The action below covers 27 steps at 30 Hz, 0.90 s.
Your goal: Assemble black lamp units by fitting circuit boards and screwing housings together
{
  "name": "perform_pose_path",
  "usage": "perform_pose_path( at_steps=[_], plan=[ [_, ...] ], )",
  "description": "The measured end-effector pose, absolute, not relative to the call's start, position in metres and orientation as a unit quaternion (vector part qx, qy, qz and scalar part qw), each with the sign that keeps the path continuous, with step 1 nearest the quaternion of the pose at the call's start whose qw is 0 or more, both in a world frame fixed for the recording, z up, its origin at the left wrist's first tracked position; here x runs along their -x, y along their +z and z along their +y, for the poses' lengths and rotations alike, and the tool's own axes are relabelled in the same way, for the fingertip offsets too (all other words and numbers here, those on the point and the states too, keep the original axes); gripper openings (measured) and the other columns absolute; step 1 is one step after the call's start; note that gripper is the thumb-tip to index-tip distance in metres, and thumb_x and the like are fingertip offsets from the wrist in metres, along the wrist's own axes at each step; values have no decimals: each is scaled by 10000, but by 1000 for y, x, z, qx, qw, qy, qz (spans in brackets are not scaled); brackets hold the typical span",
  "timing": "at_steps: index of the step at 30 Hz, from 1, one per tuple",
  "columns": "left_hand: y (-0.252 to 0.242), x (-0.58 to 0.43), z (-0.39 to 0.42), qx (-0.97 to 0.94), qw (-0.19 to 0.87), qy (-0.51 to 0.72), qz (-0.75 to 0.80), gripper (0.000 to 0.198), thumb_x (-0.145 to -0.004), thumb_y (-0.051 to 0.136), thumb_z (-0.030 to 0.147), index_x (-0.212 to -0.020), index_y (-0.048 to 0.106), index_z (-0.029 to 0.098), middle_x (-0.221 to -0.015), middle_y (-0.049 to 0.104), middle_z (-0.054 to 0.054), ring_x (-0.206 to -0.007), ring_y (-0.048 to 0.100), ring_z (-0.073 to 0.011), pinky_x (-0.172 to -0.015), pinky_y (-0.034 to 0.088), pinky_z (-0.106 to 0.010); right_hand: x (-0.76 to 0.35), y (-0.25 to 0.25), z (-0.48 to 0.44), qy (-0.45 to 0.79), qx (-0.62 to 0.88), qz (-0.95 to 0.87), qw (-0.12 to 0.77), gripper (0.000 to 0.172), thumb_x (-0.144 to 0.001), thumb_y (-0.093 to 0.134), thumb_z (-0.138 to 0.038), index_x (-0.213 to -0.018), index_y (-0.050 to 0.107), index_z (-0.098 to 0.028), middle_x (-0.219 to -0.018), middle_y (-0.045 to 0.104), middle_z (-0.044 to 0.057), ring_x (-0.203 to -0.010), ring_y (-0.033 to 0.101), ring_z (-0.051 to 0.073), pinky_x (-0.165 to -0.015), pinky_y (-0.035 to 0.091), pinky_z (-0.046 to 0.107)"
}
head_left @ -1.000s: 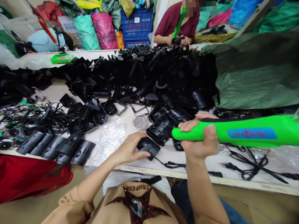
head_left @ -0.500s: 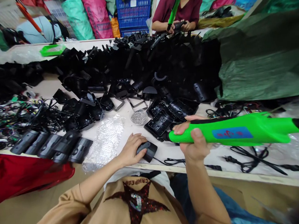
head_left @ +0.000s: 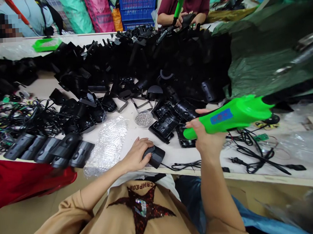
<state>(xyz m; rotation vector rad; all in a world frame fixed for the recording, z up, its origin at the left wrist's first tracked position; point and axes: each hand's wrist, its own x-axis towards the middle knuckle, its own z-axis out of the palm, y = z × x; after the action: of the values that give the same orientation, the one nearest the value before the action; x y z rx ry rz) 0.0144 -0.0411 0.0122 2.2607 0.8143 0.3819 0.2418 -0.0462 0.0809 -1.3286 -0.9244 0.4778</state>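
My left hand point(head_left: 138, 154) is wrapped round a black plastic housing point(head_left: 157, 156) near the table's front edge; a black cable runs from the housing to the right. My right hand point(head_left: 207, 138) grips a bright green electric screwdriver point(head_left: 230, 116) by its body, right of the housing and above the table. Its rounded end points left and its dark end points up and right. Between and beyond my hands sit open black housing shells point(head_left: 167, 121) and a round dish of small silver screws point(head_left: 143, 119).
A large heap of black parts point(head_left: 142, 61) spans the table's back. Bubble wrap point(head_left: 107, 144) and a row of black housings point(head_left: 48, 150) lie left; tangled cables point(head_left: 254, 157) and a green sack point(head_left: 272, 57) are right. Across the table, a person in maroon point(head_left: 166, 10) handles parts.
My right hand has moved slightly right with the green screwdriver, whose dark end has swung upward. The view has shifted a little. My left hand stays on the black housing.
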Motion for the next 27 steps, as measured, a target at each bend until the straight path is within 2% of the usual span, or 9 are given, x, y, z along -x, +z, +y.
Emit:
perform_pose_path(
  at_steps=[6, 11, 13, 16, 19, 21, 23, 25, 27],
  plan=[
    [14, -15, -44, -877, 333, 164, 306, 352, -880, 407, 256, -1224, 411, 183, -1206, 532, -95, -1242, 380, -234, -1102, 180, -501, -260, 70, -26, 174, 609, -408, 657, 363, -655, 716, -431, -917, 606, -206, -653, 595, -30, -566, 582, 147, -590, 495, 311],
    [15, -15, -44, -883, 322, 168, 297, 382, -873, 439, 271, -1240, 407, 174, -1210, 519, -103, -1230, 388, -237, -1103, 180, -505, -267, 60, -13, 165, 627, -408, 643, 380, -639, 722, -444, -875, 612, -166, -697, 630, 10, -646, 618, 176, -674, 523, 362],
    [15, -15, -46, -887, 304, 182, 295, 381, -872, 452, 278, -1237, 421, 177, -1208, 509, -109, -1201, 408, -238, -1085, 217, -503, -268, 57, -14, 167, 621, -413, 645, 378, -636, 727, -432, -874, 595, -170, -774, 643, 38, -719, 630, 189, -729, 527, 384],
    [13, -14, -50, -892, 253, 217, 307, 389, -865, 471, 272, -1242, 443, 178, -1168, 500, -119, -1111, 451, -238, -995, 344, -468, -265, 45, -35, 140, 628, -416, 643, 488, -668, 708, -405, -1064, 518, -193, -1028, 607, 83, -953, 602, 211, -826, 511, 410],
    [10, -11, -56, -898, 194, 228, 323, 421, -860, 491, 258, -1268, 444, 163, -1056, 528, -111, -974, 484, -223, -860, 426, -404, -251, 22, -80, 128, 661, -506, 539, 520, -713, 667, -400, -1159, 481, -207, -1173, 542, 116, -1093, 534, 242, -874, 493, 439],
    [8, -10, -60, -900, 161, 226, 337, 424, -863, 492, 250, -1274, 447, 156, -968, 546, -96, -886, 488, -210, -789, 439, -373, -236, 4, -113, 195, 634, -639, 389, 697, -649, 713, -449, -1243, 435, -213, -1285, 477, 143, -1186, 467, 297, -949, 442, 496],
    [7, -10, -61, -899, 143, 229, 345, 409, -865, 494, 249, -1262, 463, 154, -907, 550, -84, -836, 485, -201, -749, 445, -352, -219, -13, -138, 228, 624, -692, 283, 817, -621, 731, -460, -1313, 367, -223, -1355, 411, 152, -1228, 423, 328, -969, 426, 518],
    [6, -11, -59, -897, 140, 235, 346, 387, -867, 501, 255, -1239, 481, 149, -893, 553, -80, -823, 488, -195, -739, 455, -336, -203, -27, -148, 241, 636, -688, 253, 809, -678, 694, -379, -1358, 287, -215, -1308, 450, 153, -1184, 472, 312, -935, 465, 494],
    [5, -13, -55, -894, 144, 241, 349, 356, -873, 502, 264, -1210, 498, 150, -906, 556, -80, -834, 500, -190, -745, 465, -326, -191, -37, -147, 240, 653, -665, 271, 794, -708, 649, -291, -1376, 231, -196, -1254, 477, 154, -1139, 507, 293, -896, 499, 466]
  ],
)
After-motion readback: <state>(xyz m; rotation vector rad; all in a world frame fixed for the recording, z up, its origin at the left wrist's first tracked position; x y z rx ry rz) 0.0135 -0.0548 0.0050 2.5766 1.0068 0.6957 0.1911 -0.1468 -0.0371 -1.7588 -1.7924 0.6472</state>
